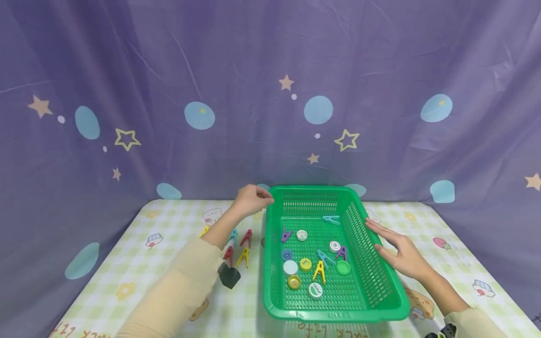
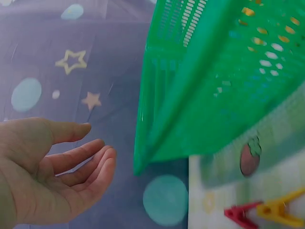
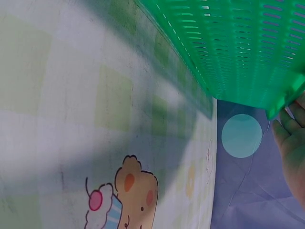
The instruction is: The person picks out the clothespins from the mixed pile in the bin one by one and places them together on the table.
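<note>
A green plastic basket (image 1: 336,315) holds several bottle caps, among them a yellow cap (image 1: 305,264) and a white-and-green cap (image 1: 315,290). Clothespins lie among them: a yellow clothespin (image 1: 320,272), two purple ones and two blue ones. By the basket's far left corner is my left hand (image 1: 252,201), its fingers loosely bent; in the left wrist view this hand (image 2: 59,174) holds nothing and is apart from the basket (image 2: 190,86). At the right rim, my right hand (image 1: 401,253) has its fingers extended against the basket; the right wrist view shows its fingertips (image 3: 284,125) at the edge.
Left of the basket, several loose clothespins lie on the checked tablecloth (image 1: 139,277), including a red clothespin (image 1: 246,238) and a yellow clothespin (image 1: 243,257). My left forearm partly covers this group. A purple curtain (image 1: 253,155) hangs behind the table's far edge.
</note>
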A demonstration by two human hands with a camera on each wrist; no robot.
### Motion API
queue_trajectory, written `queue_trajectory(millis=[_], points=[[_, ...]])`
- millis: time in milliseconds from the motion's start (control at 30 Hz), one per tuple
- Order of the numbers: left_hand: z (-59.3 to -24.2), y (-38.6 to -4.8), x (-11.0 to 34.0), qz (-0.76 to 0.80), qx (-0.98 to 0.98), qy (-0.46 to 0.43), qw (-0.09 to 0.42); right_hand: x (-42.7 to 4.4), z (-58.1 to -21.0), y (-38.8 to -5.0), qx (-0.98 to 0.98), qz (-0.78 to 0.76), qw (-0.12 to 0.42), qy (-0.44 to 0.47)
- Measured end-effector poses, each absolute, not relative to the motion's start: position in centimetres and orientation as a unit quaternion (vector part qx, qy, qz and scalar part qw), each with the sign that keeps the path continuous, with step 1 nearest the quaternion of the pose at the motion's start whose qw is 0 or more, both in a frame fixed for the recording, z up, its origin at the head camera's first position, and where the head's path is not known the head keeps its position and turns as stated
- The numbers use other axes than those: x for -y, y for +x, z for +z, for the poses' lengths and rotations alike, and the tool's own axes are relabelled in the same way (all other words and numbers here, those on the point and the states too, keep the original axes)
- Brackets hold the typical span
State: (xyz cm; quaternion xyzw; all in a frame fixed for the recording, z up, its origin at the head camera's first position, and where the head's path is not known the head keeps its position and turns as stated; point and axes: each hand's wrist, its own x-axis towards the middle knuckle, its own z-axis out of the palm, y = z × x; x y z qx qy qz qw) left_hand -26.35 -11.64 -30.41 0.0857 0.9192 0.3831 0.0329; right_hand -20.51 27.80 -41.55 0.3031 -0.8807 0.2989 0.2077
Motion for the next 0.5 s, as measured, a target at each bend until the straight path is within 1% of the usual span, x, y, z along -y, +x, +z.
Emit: queue_trajectory(millis=[233, 500], points=[[-30.2, -27.5, 7.4, 0.355, -0.926, 0.11, 0.067, -27.7, -41.4, -20.4, 0.881, 0.3, 0.208, 0.301], [-30.9, -28.3, 3.1, 0.306, -0.942, 0.112, 0.084, -27.8, -41.5, -20.5, 0.88, 0.3, 0.207, 0.306]])
